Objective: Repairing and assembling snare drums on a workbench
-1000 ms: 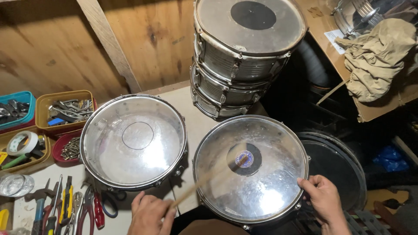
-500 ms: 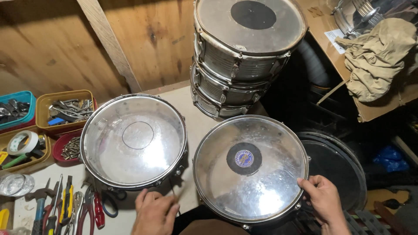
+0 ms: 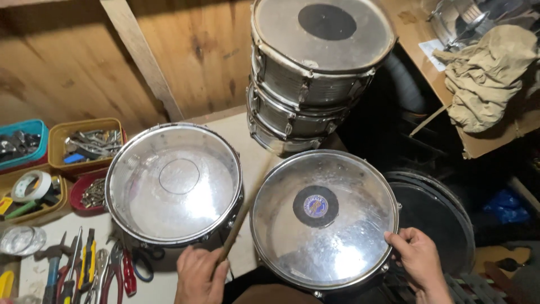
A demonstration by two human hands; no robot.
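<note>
My left hand (image 3: 200,276) grips a wooden drumstick (image 3: 243,211) that points up and away, blurred, over the gap between two snare drums. The right drum (image 3: 324,217) has a clear head with a dark round patch at its centre. My right hand (image 3: 417,260) holds this drum's rim at its near right edge. The left drum (image 3: 174,183) has a clear shiny head and stands on the white bench.
Three drums (image 3: 315,73) are stacked at the back. A black drum head (image 3: 437,219) lies right of the near drum. Pliers and cutters (image 3: 84,270) lie at the bench's left, with trays of parts (image 3: 84,143) and tape (image 3: 31,186) behind. A rag (image 3: 486,76) sits far right.
The drumstick lay low across the right drum's head a second ago; it has swung up and to the left, now raised between the two drums. My right hand has stayed on the rim.
</note>
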